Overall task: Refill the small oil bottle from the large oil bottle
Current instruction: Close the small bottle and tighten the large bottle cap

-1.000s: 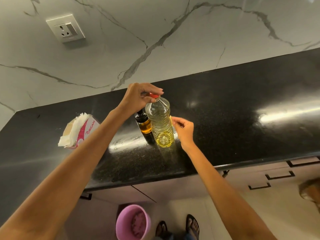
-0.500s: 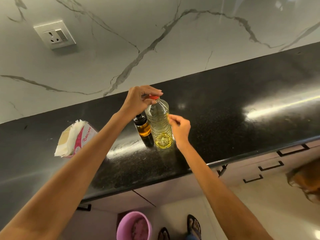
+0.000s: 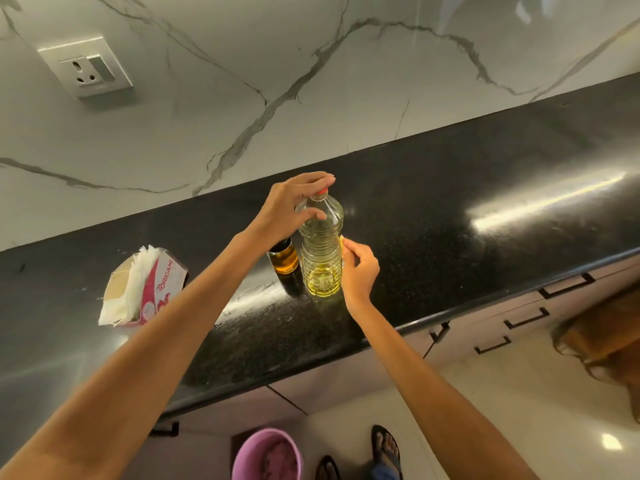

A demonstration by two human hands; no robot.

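Note:
The large clear oil bottle (image 3: 321, 247) stands upright on the black counter (image 3: 450, 230), holding yellow oil in its lower part. My left hand (image 3: 291, 206) is over its top, fingers wrapped around the red cap (image 3: 320, 193). My right hand (image 3: 358, 270) is at the bottle's right side, fingertips touching its ribbed wall. The small oil bottle (image 3: 284, 259), with amber oil in it, stands just left of the large one; my left wrist hides its top.
A pink-and-white tissue pack (image 3: 143, 289) lies on the counter to the left. A wall socket (image 3: 86, 67) sits on the marble backsplash. Drawers with black handles (image 3: 526, 318) run below the counter. A pink bucket (image 3: 266, 455) and my sandalled feet are on the floor.
My right hand has come closer and now touches the large bottle's side. My left hand stays on the cap. The view has shifted slightly.

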